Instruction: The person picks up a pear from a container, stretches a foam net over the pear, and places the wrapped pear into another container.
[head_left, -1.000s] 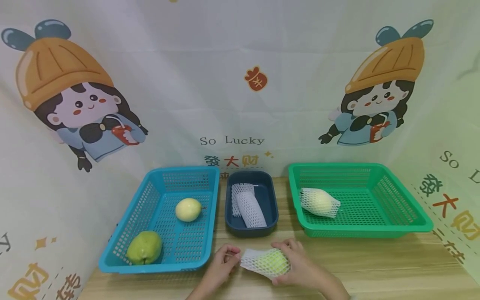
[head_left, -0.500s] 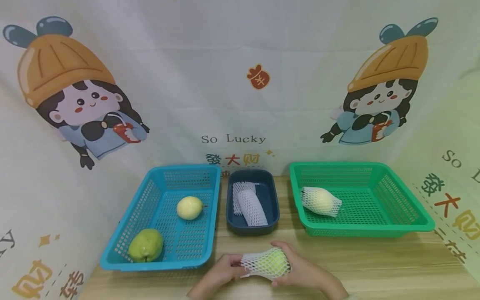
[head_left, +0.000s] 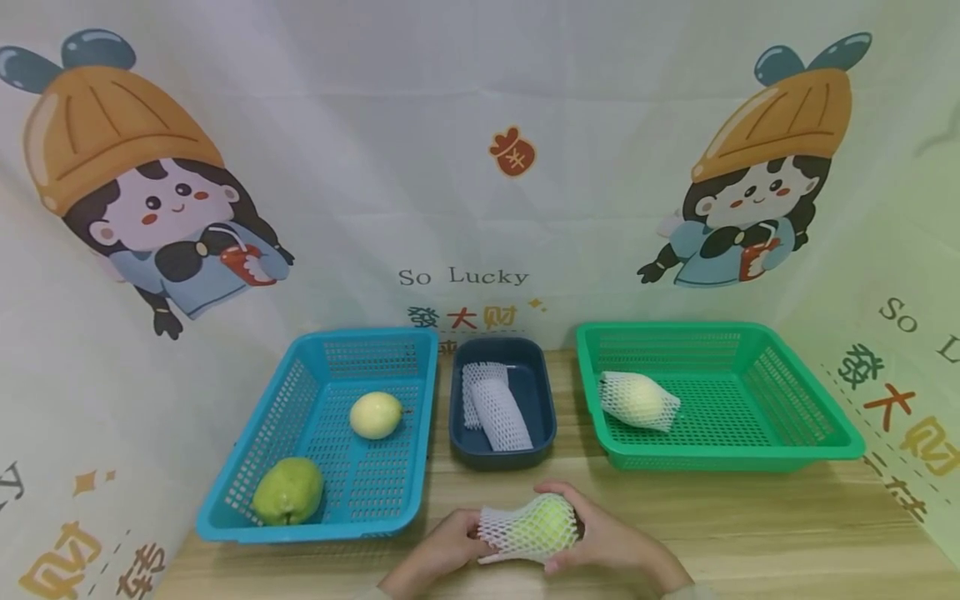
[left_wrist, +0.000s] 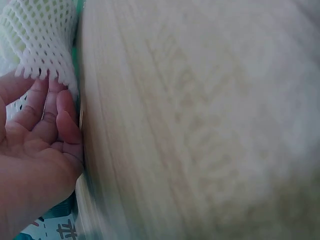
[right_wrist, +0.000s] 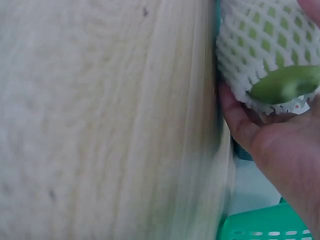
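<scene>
One green fruit [right_wrist: 280, 86] in white mesh sleeve [head_left: 501, 525]

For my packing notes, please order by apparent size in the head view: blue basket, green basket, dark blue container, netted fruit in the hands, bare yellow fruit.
1. Blue basket and green basket: too alike to rank
2. Dark blue container
3. Netted fruit, net included
4. Bare yellow fruit
</scene>
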